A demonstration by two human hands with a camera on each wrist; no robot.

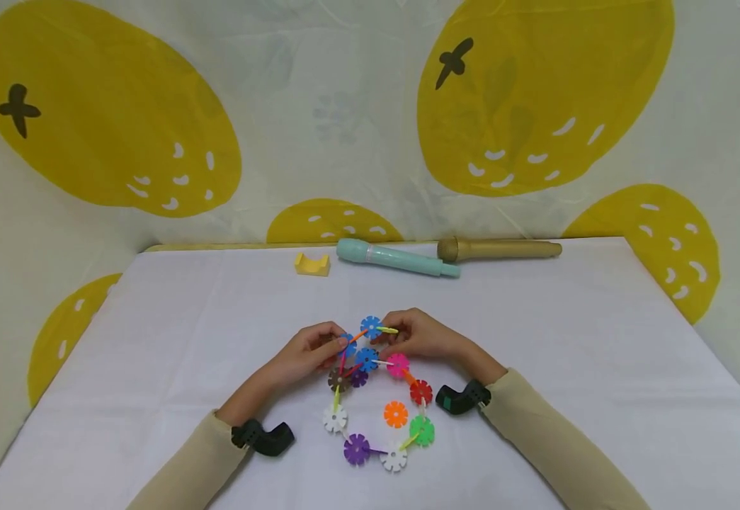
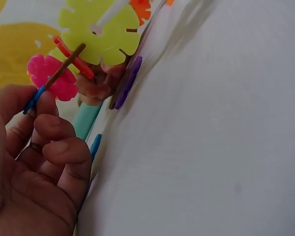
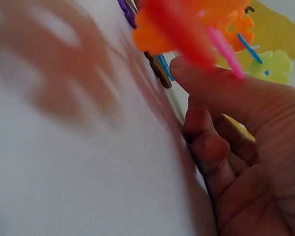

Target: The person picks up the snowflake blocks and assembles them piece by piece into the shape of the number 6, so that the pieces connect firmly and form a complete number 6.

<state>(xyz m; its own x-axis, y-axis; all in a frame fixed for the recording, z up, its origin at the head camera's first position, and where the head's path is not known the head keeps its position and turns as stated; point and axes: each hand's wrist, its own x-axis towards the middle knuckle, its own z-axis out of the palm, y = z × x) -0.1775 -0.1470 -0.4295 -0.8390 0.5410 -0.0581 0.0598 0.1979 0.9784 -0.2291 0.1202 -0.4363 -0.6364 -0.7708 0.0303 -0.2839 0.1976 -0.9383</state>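
Observation:
A ring of joined, coloured snowflake discs lies on the white cloth, with a raised part near both hands. My left hand (image 1: 309, 352) pinches a blue disc (image 2: 34, 99) between thumb and finger. Joined to it are a brown disc and a pink disc (image 2: 52, 77). Another blue disc (image 1: 372, 327) stands higher, with a yellow-green disc (image 2: 99, 30) on its right. My right hand (image 1: 417, 334) is beside that yellow-green disc, thumb apart from loosely bent fingers (image 3: 211, 147). Nothing shows between them, though the thumb partly hides the fingers.
Inside the ring lies a loose orange disc (image 1: 396, 414). Toward the back edge are a yellow notched block (image 1: 312, 265), a mint-green microphone-shaped piece (image 1: 398, 258) and a gold one (image 1: 500, 248). A patterned cloth (image 1: 331, 127) hangs behind.

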